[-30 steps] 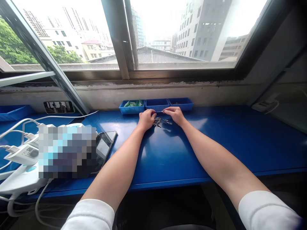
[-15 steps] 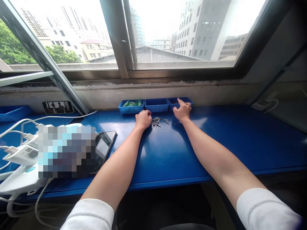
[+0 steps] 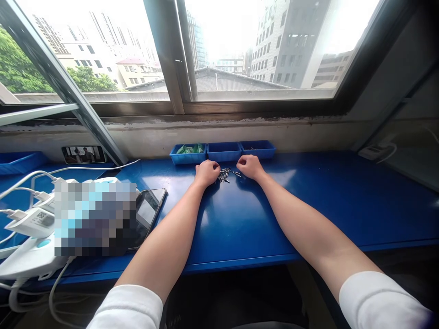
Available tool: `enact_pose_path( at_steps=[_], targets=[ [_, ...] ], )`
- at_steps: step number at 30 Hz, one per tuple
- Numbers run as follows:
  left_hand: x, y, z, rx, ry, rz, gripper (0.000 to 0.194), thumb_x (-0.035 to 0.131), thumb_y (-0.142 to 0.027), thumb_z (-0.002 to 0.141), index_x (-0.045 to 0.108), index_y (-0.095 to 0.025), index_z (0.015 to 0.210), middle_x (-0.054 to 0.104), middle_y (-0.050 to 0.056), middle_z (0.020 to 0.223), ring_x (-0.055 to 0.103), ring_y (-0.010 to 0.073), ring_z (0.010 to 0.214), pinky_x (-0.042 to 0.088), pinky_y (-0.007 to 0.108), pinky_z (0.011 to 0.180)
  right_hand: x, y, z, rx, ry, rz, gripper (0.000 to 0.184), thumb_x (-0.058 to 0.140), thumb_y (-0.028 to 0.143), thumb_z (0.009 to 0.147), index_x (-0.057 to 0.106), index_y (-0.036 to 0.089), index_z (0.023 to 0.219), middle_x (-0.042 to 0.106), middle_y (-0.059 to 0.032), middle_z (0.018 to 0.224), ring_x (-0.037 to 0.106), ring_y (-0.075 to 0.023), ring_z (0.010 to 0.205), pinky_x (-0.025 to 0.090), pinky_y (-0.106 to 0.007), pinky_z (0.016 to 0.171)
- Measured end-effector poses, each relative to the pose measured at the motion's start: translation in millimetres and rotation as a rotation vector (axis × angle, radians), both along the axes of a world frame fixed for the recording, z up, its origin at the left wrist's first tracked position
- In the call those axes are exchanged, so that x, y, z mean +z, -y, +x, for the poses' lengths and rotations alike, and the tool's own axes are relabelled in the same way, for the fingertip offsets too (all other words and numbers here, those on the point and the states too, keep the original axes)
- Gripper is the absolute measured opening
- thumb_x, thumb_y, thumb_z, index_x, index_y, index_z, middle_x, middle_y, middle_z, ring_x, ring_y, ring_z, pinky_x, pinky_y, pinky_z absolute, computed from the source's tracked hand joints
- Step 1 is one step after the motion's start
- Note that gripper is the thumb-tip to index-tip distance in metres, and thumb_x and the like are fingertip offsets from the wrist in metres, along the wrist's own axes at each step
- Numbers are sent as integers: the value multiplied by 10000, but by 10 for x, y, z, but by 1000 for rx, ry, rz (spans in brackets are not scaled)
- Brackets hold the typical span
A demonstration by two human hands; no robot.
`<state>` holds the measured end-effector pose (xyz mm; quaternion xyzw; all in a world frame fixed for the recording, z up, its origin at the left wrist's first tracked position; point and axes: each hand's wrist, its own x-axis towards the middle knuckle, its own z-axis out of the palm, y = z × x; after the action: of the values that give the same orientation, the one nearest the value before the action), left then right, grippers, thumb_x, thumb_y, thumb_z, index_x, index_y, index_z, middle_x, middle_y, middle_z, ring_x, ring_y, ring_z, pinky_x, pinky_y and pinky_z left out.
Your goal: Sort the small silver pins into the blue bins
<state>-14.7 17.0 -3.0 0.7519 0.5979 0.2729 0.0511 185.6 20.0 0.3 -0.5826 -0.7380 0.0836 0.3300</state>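
"Metal pins [image 3: 224,175]: where are they?"

"On a blue workbench [image 3: 240,237], in a small loose heap between the two hands, just in front of a row of blue trays [image 3: 222,157]."

"How do the hands stand?"

"Apart, one on each side of the heap, both resting on the bench with palms down. The left hand [image 3: 207,173] curls its fingers inward, with their tips at the heap's left edge. The right hand [image 3: 250,167] curls the same way, close to the heap's right edge. Whether either hand pinches a pin, I cannot tell."

"And the trays?"

"Three stand side by side against the wall, just beyond the hands. The leftmost holds green packets [image 3: 188,148]. The rightmost holds a few small dark pieces [image 3: 250,148], too small to name."

"What else is nearby?"

"Left of the left forearm [image 3: 164,233] lies a black phone [image 3: 147,214], screen up. Beyond it sit a blurred object [image 3: 96,218] and white chargers [image 3: 30,222], with cables running across the bench. A second phone [image 3: 83,154] leans against the wall. White sleeves [image 3: 128,308] cover the upper arms. Past the bench, a window [image 3: 264,55] looks out on tall buildings [image 3: 288,41]."
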Motion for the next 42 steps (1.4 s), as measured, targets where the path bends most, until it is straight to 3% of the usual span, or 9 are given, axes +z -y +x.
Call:
enact_pose_path(
  at_steps=[3, 6, 14, 22, 29, 33, 38, 42],
  targets=[
    [-1, 0, 7, -29, -5, -9, 254, 496, -355, 804, 721, -249, 853, 682, 49, 996, 584, 241, 1003, 390, 366, 896, 36, 48, -26, -8, 71, -111, 124, 567, 275, 697, 665, 199, 697, 683, -34, 753, 593, -174, 711, 420, -254, 610],
    [0, -2, 10, -36, -11, -14, 264, 489, -364, 813, 721, -246, 857, 679, 55, 997, 577, 249, 1011, 391, 377, 894, 76, 71, -51, -35, 156, -166, 117, 605, 301, 671, 663, 199, 672, 685, -44, 729, 600, -180, 679, 398, -256, 562],
    [4, 4, 15, -55, -42, -21, 265, 494, -363, 815, 723, -240, 867, 678, 61, 1005, 568, 259, 1029, 398, 375, 894, 118, 101, -92, 16, 240, -265, 156, 589, 270, 703, 709, 203, 775, 707, -70, 799, 629, -210, 738, 424, -277, 628],
    [-5, 4, 9, -77, -42, -3, 282, 477, -376, 830, 719, -234, 864, 676, 63, 980, 572, 264, 1010, 395, 390, 892, 115, 113, -117, 4, 281, -221, 176, 577, 314, 726, 704, 193, 744, 708, -88, 797, 632, -226, 739, 410, -286, 594],
    [22, 36, 26, -96, -67, -11, 307, 453, -384, 854, 721, -237, 877, 672, 67, 996, 568, 266, 1020, 392, 396, 905, 120, 125, -227, -44, 398, -217, 270, 555, 373, 775, 719, 159, 781, 702, -156, 855, 641, -274, 792, 441, -323, 646],
    [13, 31, 23, -101, -70, -10, 307, 450, -381, 857, 720, -236, 877, 670, 67, 1002, 566, 265, 1023, 385, 394, 906, 112, 128, -264, -52, 348, -229, 287, 537, 377, 791, 718, 156, 816, 700, -161, 889, 640, -280, 811, 438, -324, 650],
    [-1, 20, 21, -101, -45, -1, 277, 463, -365, 853, 709, -239, 862, 673, 51, 989, 570, 252, 1023, 375, 388, 912, 87, 104, -213, -58, 204, -242, 256, 516, 341, 807, 685, 175, 711, 703, -105, 806, 638, -226, 774, 417, -278, 632],
    [19, 43, 36, -101, 20, 56, 244, 477, -325, 858, 683, -230, 947, 676, 43, 1008, 579, 231, 1026, 380, 366, 922, 29, 71, -165, -33, 57, -117, 274, 467, 340, 860, 640, 177, 722, 695, -76, 779, 625, -192, 751, 409, -262, 658]
  ],
)
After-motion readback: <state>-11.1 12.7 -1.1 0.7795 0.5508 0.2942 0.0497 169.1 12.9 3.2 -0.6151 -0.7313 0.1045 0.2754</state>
